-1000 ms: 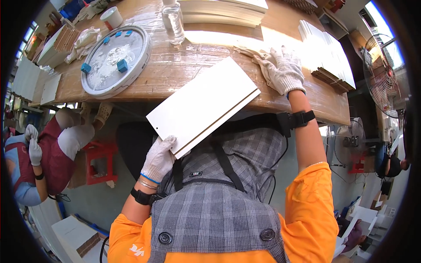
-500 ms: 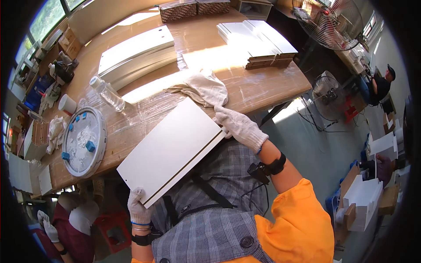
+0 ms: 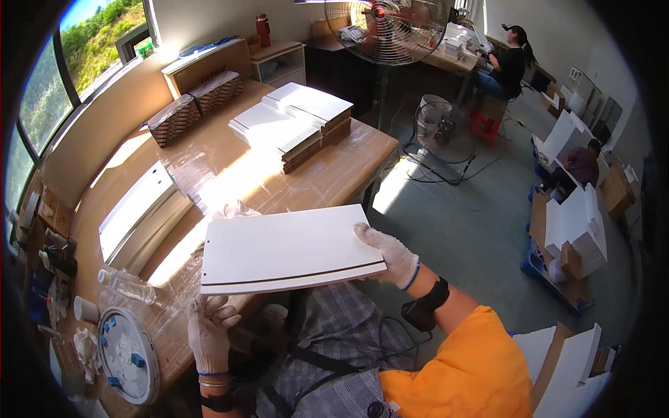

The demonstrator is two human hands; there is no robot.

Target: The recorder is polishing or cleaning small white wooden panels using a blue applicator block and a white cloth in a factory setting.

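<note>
Swung straighter, white dark-grooved board (image 3: 289, 245) sits clamped in right hand (image 3: 390, 256), grip of left hand (image 3: 210, 333) unclear

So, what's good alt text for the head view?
A gloved right hand grips a white board, the gloved left hand just below its left end. The table holds stacked boards, a bottle and a round tray with blue blocks.

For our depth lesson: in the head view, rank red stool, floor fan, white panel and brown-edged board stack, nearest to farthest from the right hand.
1. White panel: in the right hand.
2. Brown-edged board stack: left, on table.
3. Floor fan: ahead, right.
4. Red stool: beyond the fan.
</note>
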